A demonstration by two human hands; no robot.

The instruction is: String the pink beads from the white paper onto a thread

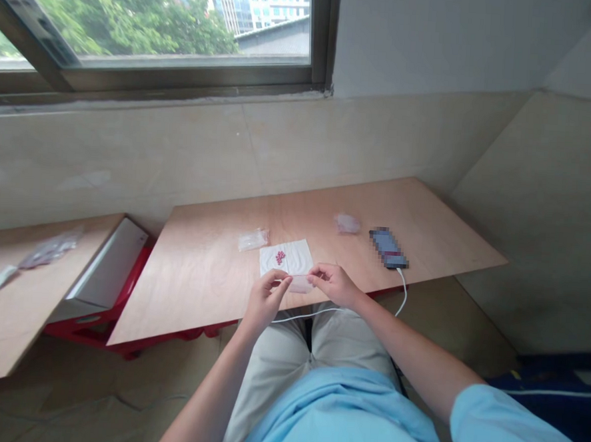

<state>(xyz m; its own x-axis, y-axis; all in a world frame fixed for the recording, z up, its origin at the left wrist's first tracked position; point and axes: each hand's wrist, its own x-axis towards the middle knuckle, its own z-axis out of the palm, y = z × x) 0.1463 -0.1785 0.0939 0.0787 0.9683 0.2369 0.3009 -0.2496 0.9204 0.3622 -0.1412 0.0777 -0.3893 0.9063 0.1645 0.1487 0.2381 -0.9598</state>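
My left hand and my right hand pinch the two ends of a small clear plastic bag over the near edge of a wooden board. Just beyond the bag lies a white square cloth with a little heap of small red pieces on it. Both hands have their fingers closed on the bag.
Another clear bag lies left of the cloth and a crumpled one to its far right. A phone with a white cable sits at the right. A white box and a second board are at the left.
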